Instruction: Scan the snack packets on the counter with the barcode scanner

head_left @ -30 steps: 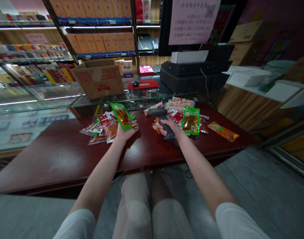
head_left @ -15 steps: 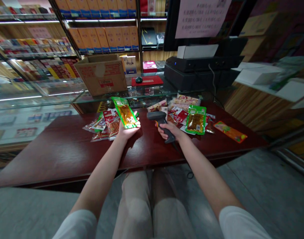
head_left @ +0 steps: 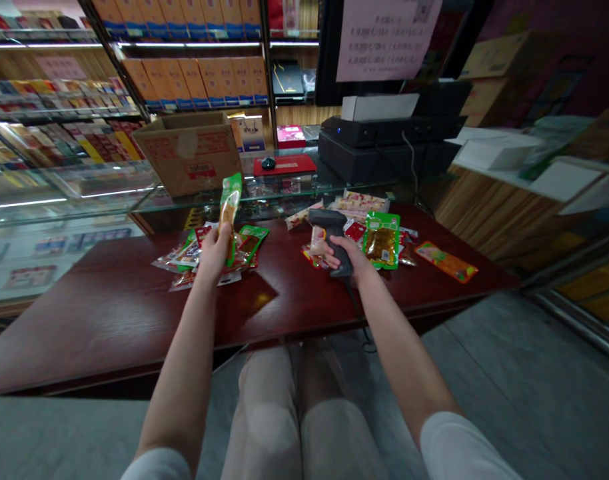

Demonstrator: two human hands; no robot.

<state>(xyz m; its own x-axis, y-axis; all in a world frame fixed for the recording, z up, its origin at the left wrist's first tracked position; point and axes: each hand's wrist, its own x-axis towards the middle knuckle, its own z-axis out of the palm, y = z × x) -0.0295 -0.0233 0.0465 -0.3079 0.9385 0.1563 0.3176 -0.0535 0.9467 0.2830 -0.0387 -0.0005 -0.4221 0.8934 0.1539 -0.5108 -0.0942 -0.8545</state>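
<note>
My left hand (head_left: 213,251) grips a green snack packet (head_left: 229,200) and holds it upright, edge-on, above a pile of red and green snack packets (head_left: 207,252) on the dark red table (head_left: 109,293). My right hand (head_left: 345,257) is wrapped round the handle of a grey barcode scanner (head_left: 330,230) whose head points left. Its cable runs down over the table's front edge. Just right of the scanner lies a second pile of packets, with a green one (head_left: 381,240) on top.
An orange-and-green packet (head_left: 446,262) lies apart at the table's right. Behind the table is a glass counter (head_left: 109,193) bearing a cardboard box (head_left: 189,152), a red mouse pad with a mouse (head_left: 284,165) and a black register unit (head_left: 384,143). Shelves of goods line the back wall.
My left hand has turned the green packet from flat and face-up to upright and moved it left over the left pile. The scanner hand has shifted slightly right.
</note>
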